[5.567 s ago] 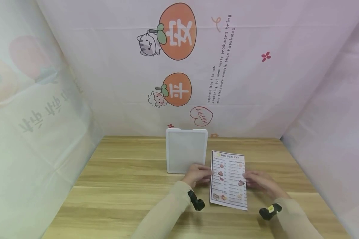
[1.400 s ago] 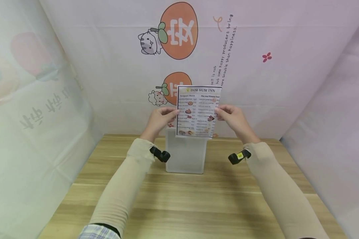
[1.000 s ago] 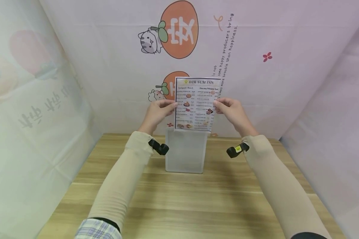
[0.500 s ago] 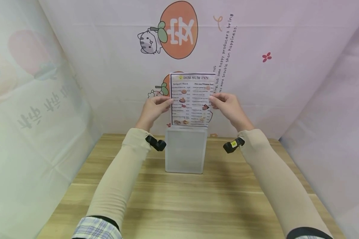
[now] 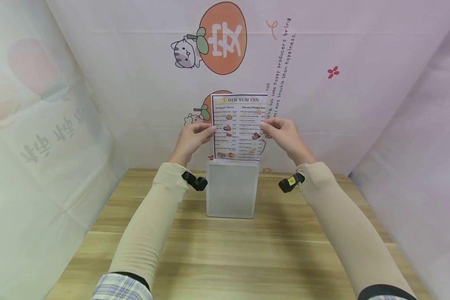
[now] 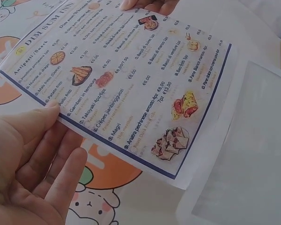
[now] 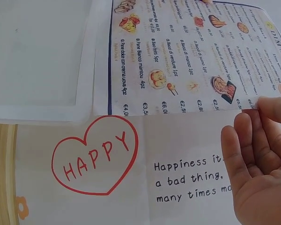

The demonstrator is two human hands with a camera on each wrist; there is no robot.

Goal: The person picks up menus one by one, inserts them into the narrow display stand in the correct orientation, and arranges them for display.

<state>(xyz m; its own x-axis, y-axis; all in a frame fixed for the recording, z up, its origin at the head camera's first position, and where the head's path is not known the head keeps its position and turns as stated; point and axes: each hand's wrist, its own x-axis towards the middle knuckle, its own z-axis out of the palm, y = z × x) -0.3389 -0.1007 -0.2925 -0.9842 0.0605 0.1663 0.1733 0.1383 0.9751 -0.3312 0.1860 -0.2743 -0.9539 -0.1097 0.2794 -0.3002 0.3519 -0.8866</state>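
A printed menu sheet headed "DIM SUM INN" is held upright in the head view, its lower edge right at the top of a white-framed display stand. My left hand pinches the sheet's left edge between thumb and fingers. On the opposite edge my right hand pinches it the same way. Close up in the left wrist view, the menu slants with its bottom margin beside the stand's frame. In the right wrist view the menu's bottom edge runs along the frame.
The stand rises from a wood-grain table near its back edge. Behind it hangs a white cloth printed with orange fruit, cartoon animals and lettering. Similar cloth walls close off the left and right sides.
Both hands have lifted the menu from beside the stand and carried it up and left above it. In the last second it has shifted slightly left, over the stand's top edge.
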